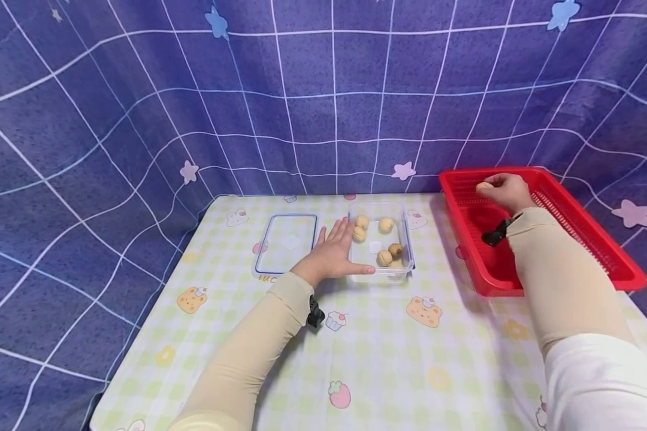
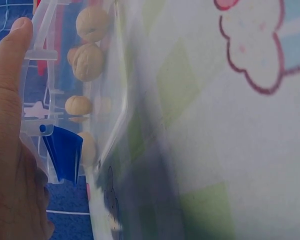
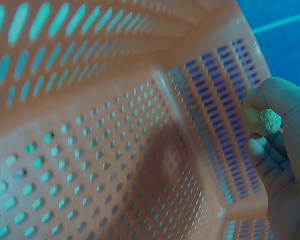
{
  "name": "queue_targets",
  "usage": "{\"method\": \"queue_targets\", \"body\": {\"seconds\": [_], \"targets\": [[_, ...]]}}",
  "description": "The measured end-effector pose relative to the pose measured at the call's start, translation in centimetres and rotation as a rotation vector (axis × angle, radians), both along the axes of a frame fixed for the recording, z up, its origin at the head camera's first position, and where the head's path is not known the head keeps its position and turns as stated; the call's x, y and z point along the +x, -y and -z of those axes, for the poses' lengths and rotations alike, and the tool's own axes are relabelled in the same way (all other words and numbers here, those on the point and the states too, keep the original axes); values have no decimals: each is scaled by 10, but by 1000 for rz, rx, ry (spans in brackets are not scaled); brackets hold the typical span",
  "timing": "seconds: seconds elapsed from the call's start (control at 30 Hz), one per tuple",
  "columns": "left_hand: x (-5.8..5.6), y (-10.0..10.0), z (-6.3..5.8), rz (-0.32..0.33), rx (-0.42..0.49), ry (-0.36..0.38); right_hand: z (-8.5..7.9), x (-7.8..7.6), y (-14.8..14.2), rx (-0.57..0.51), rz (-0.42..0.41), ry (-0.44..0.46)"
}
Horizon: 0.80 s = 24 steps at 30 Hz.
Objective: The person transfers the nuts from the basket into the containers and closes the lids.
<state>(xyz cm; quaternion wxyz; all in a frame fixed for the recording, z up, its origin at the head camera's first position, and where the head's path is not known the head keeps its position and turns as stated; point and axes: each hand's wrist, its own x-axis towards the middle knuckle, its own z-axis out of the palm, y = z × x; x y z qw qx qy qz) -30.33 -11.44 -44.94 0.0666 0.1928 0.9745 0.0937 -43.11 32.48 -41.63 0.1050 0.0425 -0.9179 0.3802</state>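
Note:
Over the far left part of the red basket (image 1: 536, 175), my right hand (image 1: 509, 193) pinches a walnut (image 1: 484, 186) between thumb and fingers. The right wrist view shows the same walnut (image 3: 262, 120) close to the perforated end wall. My left hand (image 1: 331, 252) lies with spread, straight fingers along the left side of a clear plastic container (image 1: 377, 273), its thumb reaching across the near rim. Inside the container are several walnuts (image 1: 386, 225), some at the left side and some at the near right. A blue clip (image 2: 64, 152) hangs from the container's edge in the left wrist view.
A clear lid with a blue seal (image 1: 317, 224) lies flat left of the container. The checked tablecloth (image 1: 377, 353) covers the table. Behind it hangs a blue curtain (image 1: 307, 114) with white grid lines and stars. The basket stands along the table's right side.

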Motion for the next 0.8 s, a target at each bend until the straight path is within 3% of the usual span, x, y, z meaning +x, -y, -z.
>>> {"method": "queue_targets", "body": {"seconds": [0.47,0.8], "targets": [[0,0,2,11,24,-13,-19,4,33,-61,-28,-22],[1,0,0,12,24,-24,-32,16,53,-118,-84,-50]]}}
